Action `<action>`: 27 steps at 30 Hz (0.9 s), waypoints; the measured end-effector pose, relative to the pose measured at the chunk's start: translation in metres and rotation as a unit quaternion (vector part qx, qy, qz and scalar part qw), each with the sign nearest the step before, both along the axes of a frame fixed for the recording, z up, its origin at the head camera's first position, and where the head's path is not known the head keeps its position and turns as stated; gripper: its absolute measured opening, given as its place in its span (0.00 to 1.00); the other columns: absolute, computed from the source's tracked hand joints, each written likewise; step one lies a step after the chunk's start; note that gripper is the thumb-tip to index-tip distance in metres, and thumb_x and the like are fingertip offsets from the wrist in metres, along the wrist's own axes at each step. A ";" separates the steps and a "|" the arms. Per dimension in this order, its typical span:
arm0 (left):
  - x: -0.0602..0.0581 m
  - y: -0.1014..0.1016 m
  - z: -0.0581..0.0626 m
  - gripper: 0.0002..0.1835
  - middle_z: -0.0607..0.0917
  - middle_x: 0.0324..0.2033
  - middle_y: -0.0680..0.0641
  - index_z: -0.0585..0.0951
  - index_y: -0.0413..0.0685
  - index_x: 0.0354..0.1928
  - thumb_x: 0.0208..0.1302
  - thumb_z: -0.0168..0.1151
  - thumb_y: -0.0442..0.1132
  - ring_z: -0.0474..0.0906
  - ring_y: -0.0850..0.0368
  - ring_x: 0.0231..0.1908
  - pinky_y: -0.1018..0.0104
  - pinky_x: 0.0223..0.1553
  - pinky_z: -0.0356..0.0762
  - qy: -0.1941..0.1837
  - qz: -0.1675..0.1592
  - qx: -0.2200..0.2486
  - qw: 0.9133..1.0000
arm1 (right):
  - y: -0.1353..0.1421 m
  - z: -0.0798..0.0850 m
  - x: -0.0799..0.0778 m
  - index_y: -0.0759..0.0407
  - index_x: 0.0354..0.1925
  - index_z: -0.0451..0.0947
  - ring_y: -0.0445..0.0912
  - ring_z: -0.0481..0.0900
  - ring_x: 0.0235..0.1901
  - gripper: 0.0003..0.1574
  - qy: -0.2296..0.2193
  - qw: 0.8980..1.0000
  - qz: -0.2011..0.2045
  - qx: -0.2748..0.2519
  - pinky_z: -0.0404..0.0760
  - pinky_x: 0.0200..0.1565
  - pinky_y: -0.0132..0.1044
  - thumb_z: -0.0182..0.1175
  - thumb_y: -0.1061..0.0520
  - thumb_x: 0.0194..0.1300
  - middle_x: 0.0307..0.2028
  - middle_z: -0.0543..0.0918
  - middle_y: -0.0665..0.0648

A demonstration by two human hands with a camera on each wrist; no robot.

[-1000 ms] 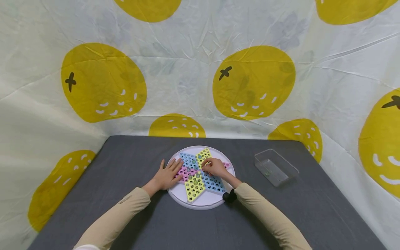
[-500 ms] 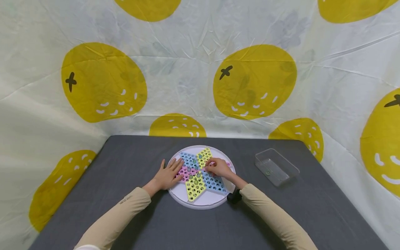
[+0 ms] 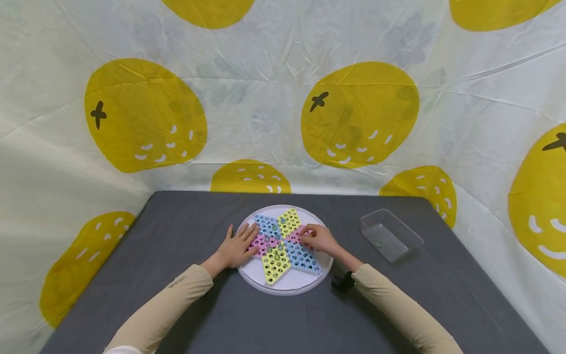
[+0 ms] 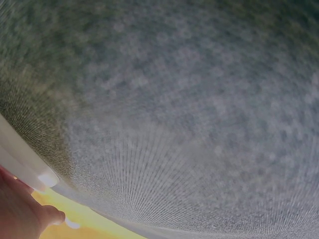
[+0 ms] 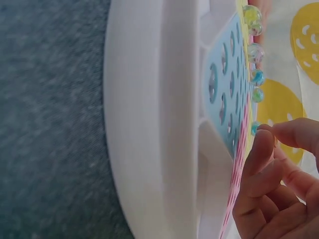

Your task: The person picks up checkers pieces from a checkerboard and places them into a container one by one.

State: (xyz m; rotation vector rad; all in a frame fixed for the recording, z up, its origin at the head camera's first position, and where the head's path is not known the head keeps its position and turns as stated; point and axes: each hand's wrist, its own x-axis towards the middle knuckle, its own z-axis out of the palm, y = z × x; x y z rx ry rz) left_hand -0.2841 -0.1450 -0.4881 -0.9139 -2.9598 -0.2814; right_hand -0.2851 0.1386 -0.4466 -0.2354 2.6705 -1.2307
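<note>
White, round plastic board (image 3: 253, 273) with multicoloured perforated star (image 3: 302, 257); left hand (image 3: 239, 249) spread flat, right hand (image 3: 319, 239) fingertips together, grasp unclear. Risk: brushing fingers could unseat translucent, glassy marbles (image 5: 255, 53).

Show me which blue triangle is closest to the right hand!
The blue triangle on the white board, near right; the other blue triangle is far left, by the left hand.

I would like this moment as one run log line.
left hand: spread over board; right hand: over pink section, grasp unclear; box: right of board
</note>
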 end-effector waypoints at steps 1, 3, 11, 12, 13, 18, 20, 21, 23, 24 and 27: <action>0.000 0.000 -0.001 0.35 0.48 0.70 0.49 0.48 0.54 0.69 0.66 0.28 0.63 0.40 0.46 0.69 0.35 0.61 0.30 0.001 -0.002 0.007 1.000 | 0.002 0.000 0.001 0.55 0.36 0.77 0.41 0.71 0.15 0.09 0.003 1.000 -0.001 0.003 0.66 0.17 0.30 0.59 0.54 0.57 0.18 0.78 0.53; 0.000 0.000 0.000 0.34 0.49 0.69 0.49 0.48 0.53 0.69 0.66 0.29 0.62 0.42 0.46 0.69 0.35 0.61 0.31 0.004 0.002 -0.005 1.000 | 0.005 0.000 0.003 0.55 0.37 0.77 0.42 0.72 0.16 0.09 0.008 1.000 -0.001 0.007 0.66 0.17 0.30 0.59 0.54 0.57 0.18 0.77 0.53; 0.001 0.004 0.005 0.33 0.49 0.69 0.50 0.49 0.52 0.69 0.67 0.33 0.58 0.43 0.47 0.69 0.37 0.62 0.37 -0.001 0.027 -0.070 0.997 | 0.015 0.004 0.010 0.55 0.36 0.77 0.44 0.74 0.16 0.09 0.014 1.000 -0.008 0.010 0.66 0.16 0.31 0.60 0.54 0.56 0.18 0.77 0.53; 0.001 0.004 0.005 0.33 0.49 0.69 0.50 0.49 0.52 0.69 0.67 0.33 0.58 0.43 0.48 0.69 0.37 0.62 0.38 -0.001 0.028 -0.072 0.997 | 0.017 0.005 0.011 0.55 0.36 0.77 0.44 0.74 0.16 0.09 0.017 1.000 -0.006 0.009 0.66 0.16 0.31 0.60 0.54 0.56 0.18 0.78 0.54; 0.001 0.004 0.005 0.33 0.49 0.69 0.51 0.49 0.53 0.69 0.67 0.33 0.59 0.43 0.48 0.69 0.37 0.62 0.37 -0.001 0.029 -0.072 0.997 | 0.018 0.006 0.012 0.56 0.36 0.77 0.45 0.75 0.16 0.09 0.021 1.000 -0.002 0.008 0.67 0.16 0.31 0.60 0.54 0.56 0.18 0.78 0.55; 0.003 0.005 0.008 0.33 0.51 0.69 0.50 0.50 0.52 0.69 0.67 0.34 0.59 0.45 0.47 0.69 0.37 0.61 0.39 0.003 0.024 -0.062 0.998 | 0.026 0.009 0.018 0.58 0.37 0.76 0.48 0.76 0.17 0.10 0.033 0.999 0.009 0.002 0.69 0.17 0.32 0.59 0.55 0.58 0.22 0.81 0.57; 0.003 0.005 0.008 0.33 0.51 0.69 0.49 0.51 0.52 0.69 0.67 0.35 0.58 0.45 0.47 0.69 0.36 0.61 0.39 0.004 0.022 -0.057 0.998 | 0.030 0.010 0.020 0.58 0.37 0.76 0.49 0.77 0.18 0.10 0.033 0.999 0.011 0.002 0.69 0.18 0.32 0.59 0.54 0.58 0.22 0.81 0.58; 0.003 0.005 0.008 0.33 0.52 0.69 0.49 0.51 0.51 0.69 0.67 0.35 0.58 0.46 0.47 0.69 0.36 0.61 0.39 0.005 0.021 -0.055 0.998 | 0.032 0.010 0.021 0.59 0.37 0.76 0.49 0.77 0.18 0.10 0.034 0.999 0.012 0.004 0.69 0.18 0.32 0.58 0.55 0.58 0.22 0.81 0.58; 0.003 0.005 0.007 0.32 0.53 0.69 0.48 0.52 0.50 0.68 0.67 0.36 0.57 0.46 0.46 0.68 0.36 0.61 0.40 0.008 0.020 -0.052 0.998 | 0.035 0.012 0.023 0.58 0.37 0.76 0.50 0.77 0.18 0.10 0.030 0.999 0.010 0.005 0.69 0.18 0.32 0.59 0.54 0.58 0.22 0.81 0.59; 0.003 0.005 0.007 0.32 0.52 0.69 0.48 0.52 0.51 0.68 0.67 0.36 0.57 0.46 0.46 0.68 0.36 0.61 0.39 0.006 0.021 -0.055 0.998 | 0.037 0.012 0.024 0.59 0.37 0.76 0.50 0.77 0.18 0.10 0.034 0.999 0.013 0.007 0.69 0.17 0.32 0.58 0.55 0.58 0.22 0.81 0.60; 0.003 0.004 0.007 0.32 0.51 0.69 0.49 0.50 0.51 0.69 0.67 0.34 0.58 0.45 0.47 0.69 0.37 0.61 0.39 0.003 0.025 -0.061 0.998 | 0.041 0.014 0.027 0.59 0.38 0.76 0.52 0.77 0.18 0.10 0.037 0.999 0.015 0.008 0.68 0.18 0.33 0.58 0.55 0.59 0.21 0.81 0.61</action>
